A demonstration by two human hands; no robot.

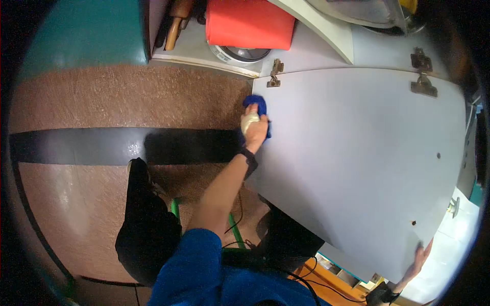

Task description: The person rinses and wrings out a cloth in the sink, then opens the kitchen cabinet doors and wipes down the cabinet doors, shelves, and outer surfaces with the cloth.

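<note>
A white cabinet door (347,153) stands swung open on two metal hinges, its inner face toward me. My left hand (255,127) presses a blue cloth (261,104) against the door's left edge, below the hinge. A pale patch shows at the back of that hand; I cannot make out what it is. At the lower right, my right hand (419,260) grips the door's outer edge, with some fingers hidden behind it.
Inside the cabinet are a red folded item (250,23), a round metal-rimmed container (240,55) and a wooden-handled tool (173,33). Metal cookware (362,13) sits upper right. My shoe (137,166) rests by a dark strip (87,147) across the brown floor. Green stool-like legs (236,232) stand beneath me.
</note>
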